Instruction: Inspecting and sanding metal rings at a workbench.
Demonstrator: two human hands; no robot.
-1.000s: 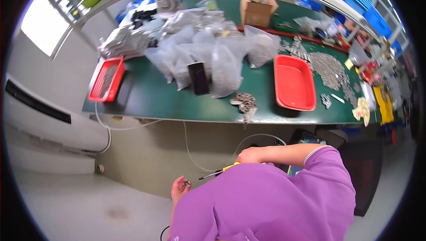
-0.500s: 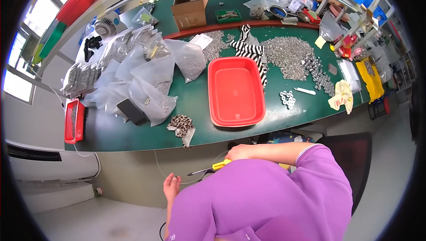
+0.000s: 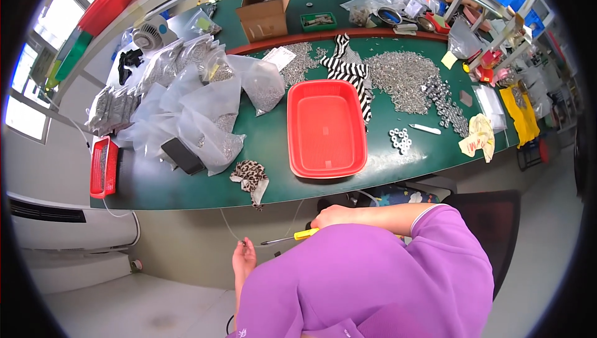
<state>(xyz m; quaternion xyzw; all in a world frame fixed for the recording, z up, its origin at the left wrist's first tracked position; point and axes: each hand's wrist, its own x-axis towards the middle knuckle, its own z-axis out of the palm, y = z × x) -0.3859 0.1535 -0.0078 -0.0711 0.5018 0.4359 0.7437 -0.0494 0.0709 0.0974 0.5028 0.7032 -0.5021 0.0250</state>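
My right hand (image 3: 333, 215) is closed around the yellow handle of a screwdriver (image 3: 305, 234), below the front edge of the table. The screwdriver's dark shaft points left toward my left hand (image 3: 244, 256). The left fingers are pinched together at their tips around a small dark thing (image 3: 243, 243), too small to name. A short gap separates the shaft's tip from those fingers. Above my hands, on the green table (image 3: 186, 195), stands a red plastic tray (image 3: 326, 129) with nothing in it. My purple top hides part of both arms.
Bags of small metal parts (image 3: 214, 145) and a black phone (image 3: 183, 156) lie at left. A leopard-print cloth (image 3: 250, 177) hangs at the front edge. Loose metal pieces (image 3: 404, 80), white rings (image 3: 400, 141) and a white knife (image 3: 425, 129) lie right of the tray. A chair (image 3: 488, 232) stands right.
My left hand has risen and moved right, closer to the screwdriver's tip. The right hand has shifted slightly left with the screwdriver. The whole view has shifted a little.
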